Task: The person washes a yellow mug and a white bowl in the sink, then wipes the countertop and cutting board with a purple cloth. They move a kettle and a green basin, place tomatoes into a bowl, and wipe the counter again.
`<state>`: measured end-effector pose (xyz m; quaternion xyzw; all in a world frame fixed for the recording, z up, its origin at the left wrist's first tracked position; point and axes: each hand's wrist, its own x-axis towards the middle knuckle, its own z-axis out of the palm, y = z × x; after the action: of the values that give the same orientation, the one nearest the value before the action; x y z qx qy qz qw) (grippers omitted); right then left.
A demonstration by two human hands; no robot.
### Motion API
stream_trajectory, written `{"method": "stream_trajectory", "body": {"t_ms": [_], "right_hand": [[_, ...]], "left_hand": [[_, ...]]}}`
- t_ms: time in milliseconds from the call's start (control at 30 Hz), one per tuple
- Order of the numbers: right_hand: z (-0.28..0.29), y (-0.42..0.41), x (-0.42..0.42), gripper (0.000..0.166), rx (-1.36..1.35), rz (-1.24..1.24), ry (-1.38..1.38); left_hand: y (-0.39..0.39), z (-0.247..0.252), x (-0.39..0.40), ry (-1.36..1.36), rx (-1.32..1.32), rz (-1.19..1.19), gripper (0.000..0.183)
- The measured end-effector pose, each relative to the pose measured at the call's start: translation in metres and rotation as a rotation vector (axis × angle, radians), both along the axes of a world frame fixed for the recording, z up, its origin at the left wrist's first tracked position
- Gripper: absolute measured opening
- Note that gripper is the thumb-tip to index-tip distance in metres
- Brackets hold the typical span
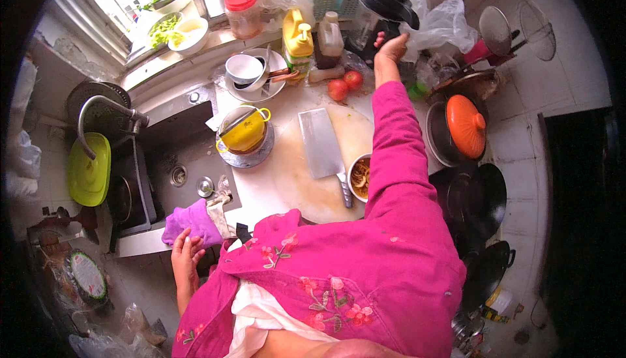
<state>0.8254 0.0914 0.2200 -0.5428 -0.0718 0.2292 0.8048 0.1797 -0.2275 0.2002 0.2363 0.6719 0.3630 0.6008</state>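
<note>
My right hand (392, 47) reaches to the back of the counter. Its fingers are wrapped around the black handle of what looks like a glass kettle (388, 2) with a black lid. My left hand (187, 253) hangs at the counter's front edge by a purple cloth (191, 222), fingers loosely apart and holding nothing. Before me a cleaver (320, 143) lies flat on a round cutting board (281, 177). A white bowl of sliced brown food (361, 178) stands at the board's right, partly hidden by my sleeve. Two tomatoes (345, 85) sit behind the board.
To the left is a steel sink (188, 162) with a curved faucet (90, 108). A yellow strainer (247, 133) and stacked bowls (247, 72) stand beside it. Bottles (297, 40) line the back. An orange-lidded pot (464, 125) and black pans (474, 201) stand right.
</note>
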Motion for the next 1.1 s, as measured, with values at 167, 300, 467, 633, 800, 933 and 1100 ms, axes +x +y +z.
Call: {"method": "stream_trajectory", "body": {"t_ms": [167, 300, 467, 633, 800, 933, 1100], "right_hand": [[0.006, -0.027, 0.011, 0.051, 0.113, -0.051, -0.059], [0.013, -0.041, 0.04, 0.05, 0.226, 0.09, 0.016], [0.056, -0.063, 0.055, 0.049, 0.29, 0.159, -0.142], [0.101, -0.082, 0.067, 0.049, 0.341, 0.14, -0.1], [0.14, -0.112, 0.056, 0.044, 0.376, 0.214, -0.191], [0.163, -0.131, 0.058, 0.042, 0.438, 0.219, -0.285], [0.203, -0.15, 0.039, 0.035, 0.494, 0.261, -0.265]], "left_hand": [[-0.032, -0.006, -0.024, 0.029, -0.051, 0.079, 0.034], [-0.027, -0.01, -0.021, 0.03, -0.069, 0.048, 0.033], [0.008, -0.001, 0.003, 0.003, -0.024, -0.064, 0.033], [0.022, -0.007, 0.011, 0.003, -0.026, -0.119, 0.032], [0.022, -0.006, 0.02, -0.01, -0.031, -0.123, 0.031], [0.027, -0.012, 0.022, -0.022, -0.035, -0.14, 0.031], [0.031, -0.012, 0.029, -0.004, -0.005, -0.177, 0.031]]}}
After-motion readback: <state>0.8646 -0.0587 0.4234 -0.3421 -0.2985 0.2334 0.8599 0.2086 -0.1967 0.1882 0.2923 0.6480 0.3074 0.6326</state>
